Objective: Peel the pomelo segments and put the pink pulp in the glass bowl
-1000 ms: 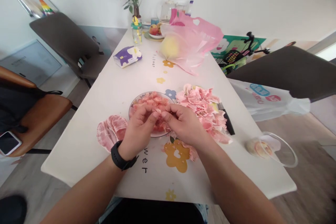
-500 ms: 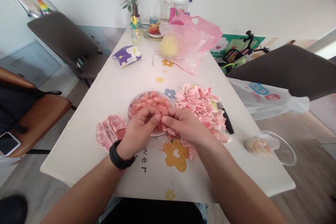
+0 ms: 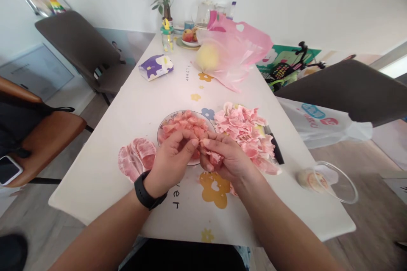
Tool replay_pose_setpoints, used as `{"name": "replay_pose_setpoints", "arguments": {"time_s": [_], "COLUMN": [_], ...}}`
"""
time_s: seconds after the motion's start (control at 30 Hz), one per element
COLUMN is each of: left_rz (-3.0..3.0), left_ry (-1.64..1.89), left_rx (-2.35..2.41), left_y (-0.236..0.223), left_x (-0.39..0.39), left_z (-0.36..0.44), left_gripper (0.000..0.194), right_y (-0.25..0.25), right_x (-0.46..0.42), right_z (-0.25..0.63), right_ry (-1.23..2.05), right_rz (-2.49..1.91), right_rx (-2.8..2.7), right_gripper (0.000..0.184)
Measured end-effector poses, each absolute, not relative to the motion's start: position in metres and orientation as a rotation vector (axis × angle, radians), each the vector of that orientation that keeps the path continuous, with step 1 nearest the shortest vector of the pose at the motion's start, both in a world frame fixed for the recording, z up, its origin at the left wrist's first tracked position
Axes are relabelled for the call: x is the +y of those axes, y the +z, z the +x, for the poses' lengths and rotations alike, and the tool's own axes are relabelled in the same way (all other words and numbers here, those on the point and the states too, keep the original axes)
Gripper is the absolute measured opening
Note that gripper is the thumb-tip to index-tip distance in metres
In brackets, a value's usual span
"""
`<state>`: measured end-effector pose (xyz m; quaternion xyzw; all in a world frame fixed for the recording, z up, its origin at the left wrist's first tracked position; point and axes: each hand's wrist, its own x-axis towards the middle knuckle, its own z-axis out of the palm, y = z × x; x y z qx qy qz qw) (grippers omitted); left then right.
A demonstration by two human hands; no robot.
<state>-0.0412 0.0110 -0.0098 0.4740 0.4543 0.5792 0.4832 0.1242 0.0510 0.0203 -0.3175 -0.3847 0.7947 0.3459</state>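
My right hand [image 3: 227, 154] is closed around a pink pomelo segment [image 3: 216, 157], part of which shows between its fingers. My left hand [image 3: 174, 154] is closed too, thumb and forefinger pinched against the segment's near end; the tips meet those of my right hand. Both hands are over the near edge of a round plate [image 3: 161, 129] heaped with peeled pink pomelo flesh [image 3: 187, 122]. Left of my left wrist lies a larger piece of unpeeled pomelo [image 3: 135, 159]. Right of my right hand is a pile of pale pink membrane scraps [image 3: 241, 127].
A dark-handled knife [image 3: 277, 149] pokes out beside the scraps. Near the right table edge stands a clear cup [image 3: 318, 180]. Farther back are a pink plastic bag [image 3: 244, 46] with a yellow round thing inside, a purple tissue pack [image 3: 155, 67] and a bottle [image 3: 167, 40].
My right hand has turned, so the pomelo segment in it now shows. My left hand stays pinched at it. The whole view has shifted slightly.
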Motion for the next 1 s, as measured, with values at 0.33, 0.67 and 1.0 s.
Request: {"name": "replay_pose_setpoints", "arguments": {"time_s": [0.33, 0.67, 1.0], "left_rz": [1.17, 1.857, 2.149], "left_ry": [1.591, 1.194, 0.976], "left_rx": [1.497, 1.604, 1.775], "left_y": [0.002, -0.025, -0.025], "left_x": [0.019, 0.025, 0.018], "left_z": [-0.053, -0.055, -0.054], "left_gripper": [0.01, 0.019, 0.05], "right_y": [0.045, 0.055, 0.062], "right_x": [0.07, 0.084, 0.09], "right_z": [0.167, 0.23, 0.253], "right_ry": [1.035, 0.552, 0.329], "right_rz": [-1.396, -1.78, -2.013], "right_rx": [-1.691, -2.026, -2.122], "right_gripper": [0.028, 0.022, 0.026]}}
